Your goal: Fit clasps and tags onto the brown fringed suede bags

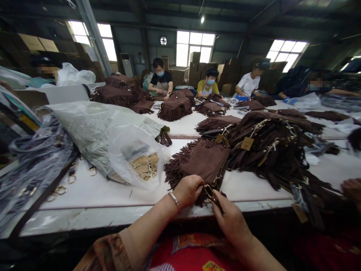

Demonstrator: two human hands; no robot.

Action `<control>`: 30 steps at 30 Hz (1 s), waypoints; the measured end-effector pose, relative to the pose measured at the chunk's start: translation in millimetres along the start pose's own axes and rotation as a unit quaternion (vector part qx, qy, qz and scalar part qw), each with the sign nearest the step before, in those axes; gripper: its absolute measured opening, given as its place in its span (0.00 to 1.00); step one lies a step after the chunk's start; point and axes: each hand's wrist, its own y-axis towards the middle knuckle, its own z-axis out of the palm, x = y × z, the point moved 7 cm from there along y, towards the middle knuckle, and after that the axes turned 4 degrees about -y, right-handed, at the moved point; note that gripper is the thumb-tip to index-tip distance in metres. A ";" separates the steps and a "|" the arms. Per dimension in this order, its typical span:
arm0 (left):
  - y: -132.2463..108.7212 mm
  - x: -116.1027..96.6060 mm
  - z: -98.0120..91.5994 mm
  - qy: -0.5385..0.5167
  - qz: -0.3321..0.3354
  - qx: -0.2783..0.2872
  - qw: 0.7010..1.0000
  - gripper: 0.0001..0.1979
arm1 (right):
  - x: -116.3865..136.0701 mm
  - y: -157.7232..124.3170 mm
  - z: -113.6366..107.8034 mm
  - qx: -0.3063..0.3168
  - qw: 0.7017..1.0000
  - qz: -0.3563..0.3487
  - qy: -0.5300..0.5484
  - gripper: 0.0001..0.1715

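Observation:
A dark brown fringed bag [207,160] lies on the table in front of me, its gold zip along the right side. My left hand [190,191], with a silver bangle at the wrist, is closed in a pinch at the bag's near corner. Between my hands shows a gold metal clasp [209,191]. My right hand [230,213] is closed around the dark strap end [217,205] that carries this clasp. Whether the clasp is hooked to the bag, I cannot tell. Fingers hide exactly what the left hand pinches.
To the right rises a heap of brown fringed bags [267,143] with tags [247,143]. A plastic bag of tags [145,165] lies left, beside wrapped straps [36,169] and loose clasps [60,189]. Several co-workers sit across the white table [180,130]; another hand [351,188] shows at right.

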 end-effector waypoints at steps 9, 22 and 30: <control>-62.2 -20.4 42.8 -0.290 -0.294 0.071 0.908 0.15 | 11.0 -64.7 21.7 0.300 0.771 0.285 0.484 0.25; -72.9 -47.4 37.4 -0.166 -0.212 0.160 0.950 0.09 | -10.3 -36.8 -5.1 0.150 0.970 0.082 0.172 0.16; -40.4 -53.4 -57.4 -0.033 -0.088 0.074 0.993 0.14 | -41.9 -25.5 18.3 0.008 0.997 -0.016 0.079 0.18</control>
